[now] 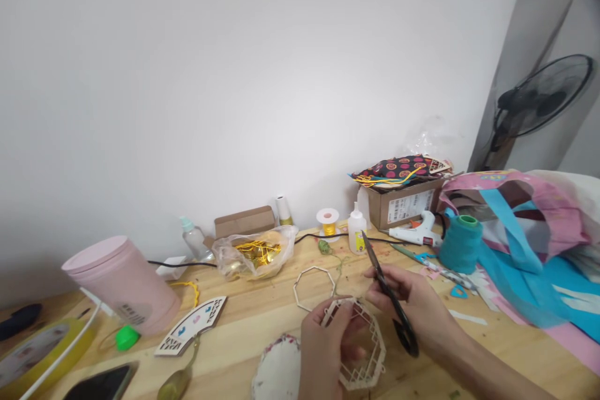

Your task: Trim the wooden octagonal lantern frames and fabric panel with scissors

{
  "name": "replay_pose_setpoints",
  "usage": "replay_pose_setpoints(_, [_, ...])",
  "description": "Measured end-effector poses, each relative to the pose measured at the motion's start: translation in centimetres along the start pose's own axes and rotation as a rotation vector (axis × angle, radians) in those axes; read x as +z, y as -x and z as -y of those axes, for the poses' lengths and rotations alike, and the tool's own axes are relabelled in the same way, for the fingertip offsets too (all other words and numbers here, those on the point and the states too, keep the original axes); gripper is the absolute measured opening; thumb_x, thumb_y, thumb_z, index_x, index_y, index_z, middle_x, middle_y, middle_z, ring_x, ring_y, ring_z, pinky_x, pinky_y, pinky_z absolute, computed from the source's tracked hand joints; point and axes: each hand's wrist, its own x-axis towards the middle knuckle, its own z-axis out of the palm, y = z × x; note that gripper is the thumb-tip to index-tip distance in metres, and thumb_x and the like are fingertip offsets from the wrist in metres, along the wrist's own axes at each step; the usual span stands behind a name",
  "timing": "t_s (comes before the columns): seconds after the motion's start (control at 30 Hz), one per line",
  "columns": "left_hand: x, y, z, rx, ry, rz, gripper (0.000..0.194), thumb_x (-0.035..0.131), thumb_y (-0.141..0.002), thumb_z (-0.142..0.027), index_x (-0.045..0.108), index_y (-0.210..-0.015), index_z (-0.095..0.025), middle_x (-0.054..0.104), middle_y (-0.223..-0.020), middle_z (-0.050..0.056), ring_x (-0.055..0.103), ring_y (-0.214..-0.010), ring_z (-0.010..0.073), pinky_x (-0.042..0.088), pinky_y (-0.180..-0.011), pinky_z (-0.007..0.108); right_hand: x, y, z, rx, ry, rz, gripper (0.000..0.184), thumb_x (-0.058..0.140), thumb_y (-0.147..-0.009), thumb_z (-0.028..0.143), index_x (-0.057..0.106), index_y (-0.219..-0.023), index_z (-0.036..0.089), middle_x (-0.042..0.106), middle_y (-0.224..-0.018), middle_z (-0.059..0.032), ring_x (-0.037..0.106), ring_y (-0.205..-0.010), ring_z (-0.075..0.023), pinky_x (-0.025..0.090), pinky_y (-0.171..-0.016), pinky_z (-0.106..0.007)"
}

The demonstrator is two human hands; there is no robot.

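Observation:
My left hand (323, 350) is closed around a white openwork frame (360, 344), a small lantern-like cage, held low over the wooden table (262, 319). My right hand (412, 306) grips black scissors (389, 297), whose blades point up and away past the frame's top edge. Just beyond the frame a white octagonal ring (314, 287) lies flat on the table. A white round piece with a patterned rim (279, 369) lies under my left wrist.
A pink canister (124, 284) lies at left beside a fan-shaped cutout (192, 325), a green cap (125, 337) and a phone (100, 384). Behind are a bag of gold trinkets (255, 253), glue bottle (357, 228), glue gun (417, 231), teal thread cone (460, 244), cardboard box (403, 203) and pink-blue fabric (529, 244).

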Motion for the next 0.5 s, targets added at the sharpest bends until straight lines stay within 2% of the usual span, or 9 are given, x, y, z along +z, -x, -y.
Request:
replay_pose_setpoints(0.07, [0.0, 0.1, -0.3, -0.030, 0.046, 0.009, 0.018, 0.063, -0.064, -0.023, 0.058, -0.078, -0.012, 0.068, -0.072, 0.008, 0.065, -0.071, 0.0206, 0.039, -0.034, 0.015, -0.4, 0.1, 0.1, -0.003, -0.004, 0.027, 0.040, 0.071, -0.055, 0.036, 0.054, -0.086, 0.018, 0.057, -0.062, 0.0026, 0.053, -0.057, -0.0121, 0.041, -0.052, -0.022])
replay_pose_setpoints(0.17, [-0.1, 0.3, -0.5, -0.051, 0.063, 0.029, 0.019, 0.061, -0.066, -0.023, 0.056, -0.082, -0.013, 0.068, -0.074, 0.008, 0.065, -0.072, 0.0207, 0.039, -0.035, 0.015, -1.1, 0.5, -0.2, -0.030, -0.009, 0.171, 0.039, 0.065, -0.062, 0.044, 0.050, -0.088, 0.020, 0.061, -0.069, -0.0006, 0.055, -0.062, -0.0138, 0.042, -0.054, -0.024])
replay_pose_setpoints(0.23, [-0.1, 0.4, -0.5, -0.038, 0.051, 0.036, 0.021, 0.060, -0.067, -0.024, 0.056, -0.084, -0.013, 0.068, -0.074, 0.009, 0.065, -0.072, 0.0210, 0.036, -0.033, 0.014, -1.3, 0.8, -0.3, -0.107, -0.008, 0.253, 0.039, 0.055, -0.069, 0.052, 0.048, -0.092, 0.021, 0.062, -0.081, -0.0039, 0.057, -0.073, -0.0171, 0.044, -0.063, -0.027])
replay_pose_setpoints(0.3, [-0.2, 0.3, -0.5, -0.002, 0.021, 0.025, 0.022, 0.059, -0.068, -0.025, 0.056, -0.085, -0.012, 0.068, -0.073, 0.010, 0.065, -0.071, 0.0210, 0.032, -0.030, 0.012, -1.5, 1.0, -0.2, -0.208, 0.047, 0.257, 0.041, 0.045, -0.075, 0.055, 0.046, -0.100, 0.022, 0.059, -0.092, -0.0060, 0.055, -0.085, -0.0196, 0.043, -0.073, -0.031])
replay_pose_setpoints(0.37, [-0.2, 0.2, -0.4, 0.040, -0.015, 0.012, 0.022, 0.059, -0.068, -0.025, 0.057, -0.084, -0.011, 0.068, -0.073, 0.011, 0.065, -0.070, 0.0208, 0.028, -0.027, 0.011, -1.5, 1.2, 0.2, -0.273, 0.232, 0.188, 0.035, 0.041, -0.078, 0.051, 0.047, -0.099, 0.022, 0.057, -0.087, -0.0048, 0.054, -0.081, -0.0192, 0.043, -0.071, -0.031])
replay_pose_setpoints(0.43, [-0.2, 0.1, -0.3, 0.077, -0.033, 0.028, 0.021, 0.059, -0.068, -0.025, 0.058, -0.082, -0.010, 0.068, -0.074, 0.011, 0.065, -0.068, 0.0202, 0.024, -0.025, 0.010, -1.4, 1.3, 0.5, -0.317, 0.525, 0.120, 0.021, 0.046, -0.079, 0.038, 0.051, -0.091, 0.022, 0.055, -0.077, -0.0025, 0.052, -0.072, -0.0178, 0.042, -0.064, -0.029])
replay_pose_setpoints(0.5, [-0.2, 0.1, -0.3, 0.111, -0.050, 0.055, 0.020, 0.058, -0.068, -0.025, 0.059, -0.080, -0.009, 0.068, -0.074, 0.011, 0.065, -0.066, 0.0190, 0.021, -0.024, 0.009, -1.2, 1.4, 0.8, -0.368, 0.794, 0.084, 0.011, 0.049, -0.075, 0.024, 0.053, -0.085, 0.022, 0.052, -0.075, -0.0023, 0.050, -0.072, -0.0180, 0.039, -0.062, -0.029])
